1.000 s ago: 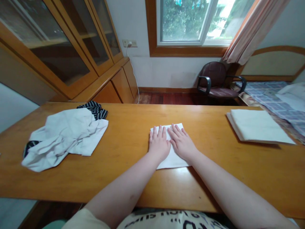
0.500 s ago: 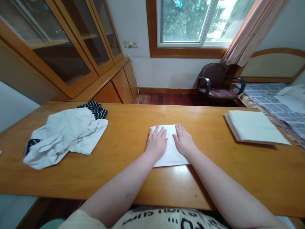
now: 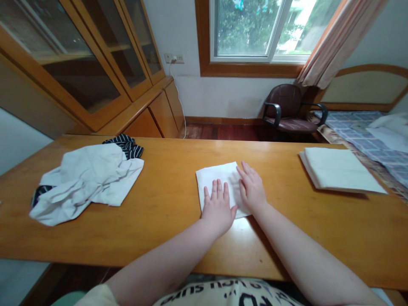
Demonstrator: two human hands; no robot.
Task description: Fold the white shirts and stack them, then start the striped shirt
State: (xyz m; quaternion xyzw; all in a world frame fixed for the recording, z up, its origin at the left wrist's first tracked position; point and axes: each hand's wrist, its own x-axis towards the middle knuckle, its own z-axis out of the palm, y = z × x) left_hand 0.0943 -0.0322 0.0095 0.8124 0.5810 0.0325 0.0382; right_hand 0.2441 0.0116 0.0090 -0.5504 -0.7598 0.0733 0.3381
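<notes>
A white folded cloth point(image 3: 219, 173) lies flat on the wooden table in front of me, turned slightly askew. My left hand point(image 3: 218, 209) rests palm down over its near part, fingers stretched out and a little apart. Along the cloth's right edge lies my right hand point(image 3: 252, 188), its fingers extended and pointing away from me. Neither hand grips anything. Parts of the cloth's near and right edges are hidden under the hands.
To the left is a crumpled heap of white cloth point(image 3: 92, 174) with a black striped piece point(image 3: 126, 144). A folded white stack point(image 3: 342, 170) sits at the right on the table point(image 3: 153, 229). Beyond are a cabinet point(image 3: 127, 85), an armchair point(image 3: 287, 106) and a bed point(image 3: 357, 127).
My left hand has slid toward me, from the cloth's left edge onto its near part. The cloth has turned slightly counterclockwise. My right hand has shifted a little to the right.
</notes>
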